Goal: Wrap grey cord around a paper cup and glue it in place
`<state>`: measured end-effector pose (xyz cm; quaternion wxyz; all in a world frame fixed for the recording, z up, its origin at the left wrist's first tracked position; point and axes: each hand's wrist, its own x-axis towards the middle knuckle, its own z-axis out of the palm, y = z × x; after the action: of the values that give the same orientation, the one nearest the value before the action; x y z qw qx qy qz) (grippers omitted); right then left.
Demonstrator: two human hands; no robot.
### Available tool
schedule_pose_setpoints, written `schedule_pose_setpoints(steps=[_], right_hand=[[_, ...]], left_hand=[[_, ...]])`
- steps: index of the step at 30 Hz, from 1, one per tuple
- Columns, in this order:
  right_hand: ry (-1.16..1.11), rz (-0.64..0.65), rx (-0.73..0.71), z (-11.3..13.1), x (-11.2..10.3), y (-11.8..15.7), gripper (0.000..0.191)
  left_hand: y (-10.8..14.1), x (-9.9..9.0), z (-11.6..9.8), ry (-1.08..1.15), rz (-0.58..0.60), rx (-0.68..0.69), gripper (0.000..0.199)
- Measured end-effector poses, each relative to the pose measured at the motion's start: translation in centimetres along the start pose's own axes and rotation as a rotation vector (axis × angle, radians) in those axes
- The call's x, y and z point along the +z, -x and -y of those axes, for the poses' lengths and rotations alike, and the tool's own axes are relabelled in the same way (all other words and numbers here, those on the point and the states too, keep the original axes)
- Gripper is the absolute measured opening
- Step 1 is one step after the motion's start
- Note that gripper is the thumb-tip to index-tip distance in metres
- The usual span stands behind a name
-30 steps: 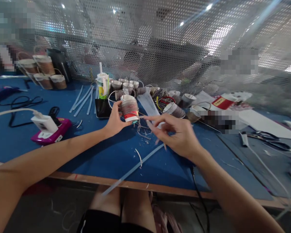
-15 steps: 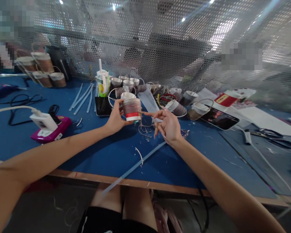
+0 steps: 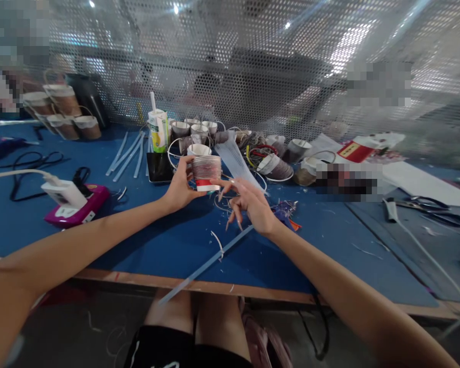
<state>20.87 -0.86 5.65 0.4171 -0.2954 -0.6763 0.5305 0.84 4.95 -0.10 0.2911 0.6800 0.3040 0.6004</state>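
Fingers and thumb of my left hand (image 3: 181, 186) grip the left side of a small tapered cup bound in grey-brown cord, with a red band and a white edge low down (image 3: 207, 173). It is held up over a blue tabletop (image 3: 149, 255), near the middle of the view. Behind the cup, the ends of my left fingers are hidden. My right hand (image 3: 249, 204) is loosely spread, index finger reaching to the red band; I cannot tell whether it presses there or lies just in front.

A white round cup mouth (image 3: 199, 150) shows just above the cord; I cannot make out whether it belongs to the held cup or one behind. A dark blue object with an orange part (image 3: 285, 210) is partly covered by my right wrist, its kind unclear. A pale translucent strip (image 3: 205, 267) runs from beside that hand over the table edge. Blocky pixels cover a dark patch at right, and the view cuts off both my arms.

Printing appears on a white, green and yellow drink carton with a straw (image 3: 159, 134) and a red packet with a yellow panel (image 3: 354, 152), too small to read.
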Motion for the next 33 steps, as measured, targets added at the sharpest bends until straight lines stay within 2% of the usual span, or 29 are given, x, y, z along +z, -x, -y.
schedule_pose_setpoints(steps=[5, 7, 9, 13, 16, 20, 23, 26, 29, 31, 32, 33], right_hand=[[-0.099, -0.31, -0.069, -0.2, -1.1, -0.3, 0.039], [-0.125, -0.38, -0.135, 0.0, -1.2, -0.2, 0.039], [-0.148, -0.309, -0.143, 0.2, -1.0, 0.0, 0.04], [-0.131, -0.032, -0.007, 0.5, -0.1, 0.4, 0.042], [-0.135, 0.014, 0.03, 0.5, 0.1, 0.4, 0.042], [-0.187, -0.158, 0.022, 0.3, -0.4, 0.1, 0.043], [-0.211, -0.319, 0.069, 0.1, -1.0, -0.3, 0.046], [-0.193, -0.506, 0.113, -0.4, -1.6, -0.6, 0.041], [-0.082, -0.648, -0.017, -0.2, -1.7, -0.6, 0.032], [0.046, -0.57, -0.15, 0.4, -1.4, -0.3, 0.027], [0.116, -0.468, -0.191, 0.7, -1.2, -0.1, 0.032], [0.184, -0.348, -0.211, 1.1, -1.0, 0.2, 0.046]], left_hand=[[-0.1, 0.2, 0.6, 0.079, -0.025, -0.004, 0.085], [-0.1, 0.3, 0.8, 0.128, -0.037, 0.015, 0.086], [-0.1, 0.3, 0.9, 0.149, -0.019, 0.029, 0.087], [-0.1, 0.3, 0.8, 0.141, 0.014, 0.044, 0.09], [-0.2, 0.3, 0.7, 0.143, 0.023, 0.063, 0.092], [-0.3, 0.4, 0.2, 0.158, 0.025, 0.055, 0.091], [-0.4, 0.3, 0.0, 0.169, 0.026, 0.049, 0.091], [-0.4, 0.2, 0.1, 0.167, 0.046, 0.046, 0.092], [-0.4, 0.1, 0.4, 0.176, 0.062, 0.057, 0.091], [-0.3, 0.1, 0.4, 0.191, 0.065, 0.048, 0.091], [-0.3, 0.1, 0.5, 0.198, 0.07, 0.039, 0.091], [-0.3, 0.1, 0.4, 0.202, 0.078, 0.029, 0.09]])
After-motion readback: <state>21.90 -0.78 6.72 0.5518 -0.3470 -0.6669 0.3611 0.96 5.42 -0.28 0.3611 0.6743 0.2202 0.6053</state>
